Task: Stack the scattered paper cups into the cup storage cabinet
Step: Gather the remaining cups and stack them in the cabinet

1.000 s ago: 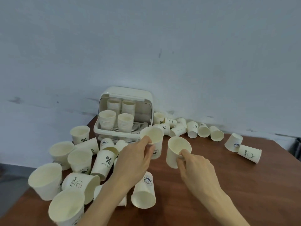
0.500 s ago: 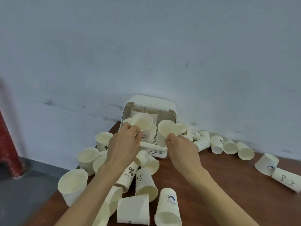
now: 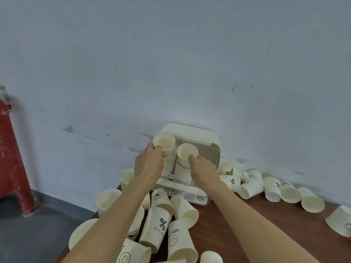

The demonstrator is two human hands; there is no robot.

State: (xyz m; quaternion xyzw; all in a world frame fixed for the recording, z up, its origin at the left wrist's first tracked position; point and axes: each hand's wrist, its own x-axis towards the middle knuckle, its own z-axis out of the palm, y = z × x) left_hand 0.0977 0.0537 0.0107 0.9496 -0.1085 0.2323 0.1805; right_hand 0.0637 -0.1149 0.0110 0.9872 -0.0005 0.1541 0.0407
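Paper cups, head view, centre frame: we logged our left hand (image 3: pixel 149 164) pinching one cup (image 3: pixel 164 141) and our right hand (image 3: pixel 204 167) pinching another (image 3: pixel 187 153) by their rims, above stacks (image 3: pixel 182 172) inside the open, rounded plastic cabinet (image 3: pixel 197 137). Next, we judged, each needed lowering squarely into its stack. Scattered cups (image 3: pixel 182 207), thin, tapered and matte, littered the wooden table (image 3: pixel 266 224) lower frame.

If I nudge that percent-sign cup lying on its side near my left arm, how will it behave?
The percent-sign cup is thin paper and looks empty, so it is probably very light and would slide or skitter easily. Lying on its side with tapered walls, it would likely roll in a curve, not straight. Wedged against the HELLO cup, it may knock that one too.
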